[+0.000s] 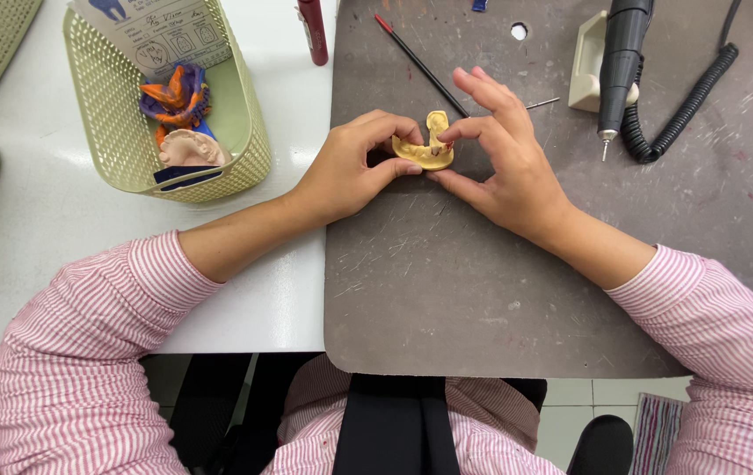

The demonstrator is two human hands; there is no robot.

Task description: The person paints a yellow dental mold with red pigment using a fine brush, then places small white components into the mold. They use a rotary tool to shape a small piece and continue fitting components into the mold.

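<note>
Two hands meet just above the centre of the frame, over a scuffed grey mat (499, 290) on the white tabletop (86, 229). Between them sits a yellow dental cast (429, 145), resting on the mat. The left hand (350, 171) pinches its left side between thumb and fingers; the right hand (504, 163) has its grip pressed onto the right side, forefinger raised. It looks like the two parts of the cast are being fitted and checked by touch. Any further move seems to call for a steady hold and light pressure.

To the upper right lies a black handpiece (618, 66) with a coiled cord (684, 110). A thin red-tipped tool (420, 63) lies above the hands. At upper left a green basket (244, 132) holds a pink cast (190, 148) and orange-purple impression material (174, 95).
</note>
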